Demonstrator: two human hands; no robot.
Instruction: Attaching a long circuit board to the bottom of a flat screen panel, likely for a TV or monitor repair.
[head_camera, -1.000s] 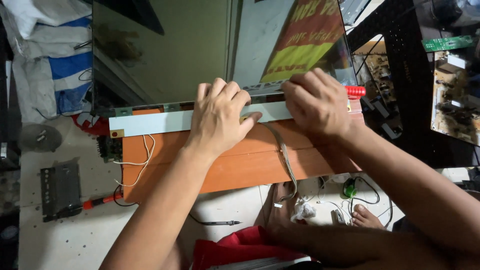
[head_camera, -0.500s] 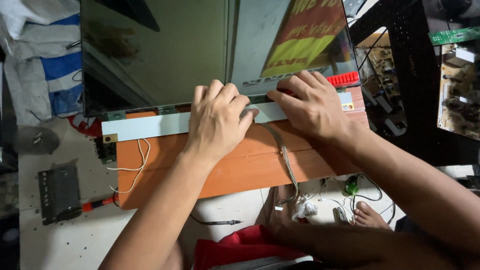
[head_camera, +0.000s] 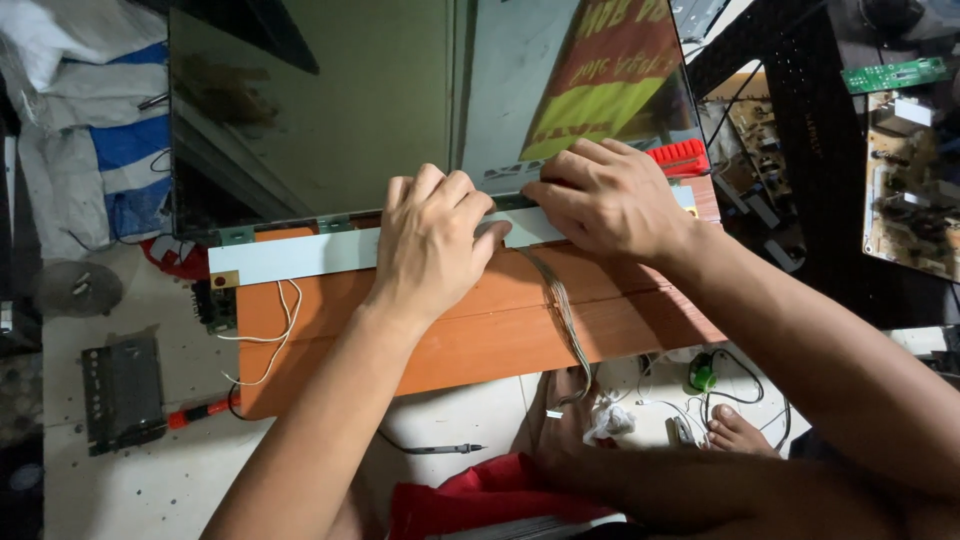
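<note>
Nearest the camera, red cloth (head_camera: 480, 495) lies over the person's lap, with a bare foot (head_camera: 738, 430) on the pale floor (head_camera: 120, 490). A thin probe-like tool (head_camera: 432, 449) lies on the floor below the board; a dark metal bracket (head_camera: 122, 392) and a red-handled screwdriver (head_camera: 200, 412) lie to the left.

Above these, an orange wooden board (head_camera: 480, 340) serves as the counter. A bundle of grey wires (head_camera: 565, 315) runs down across it and over its near edge. Thin white wires (head_camera: 275, 335) loop at its left end, beside a small green circuit board (head_camera: 218, 305).

Along the far edge of the counter lies a long white strip (head_camera: 300, 255), at the bottom edge of a large dark display panel (head_camera: 330, 110) that reflects a red and yellow banner. The left hand (head_camera: 430, 240) rests on the strip, fingers curled down and pressing at the panel edge. The right hand (head_camera: 605, 200) is just beside it, touching it, fingers bent over the strip and panel edge; whether either hand pinches the strip cannot be told.

A red plastic part (head_camera: 680, 155) sits behind the right hand. Farther right, circuit boards (head_camera: 905, 180) lie by a black frame.
</note>
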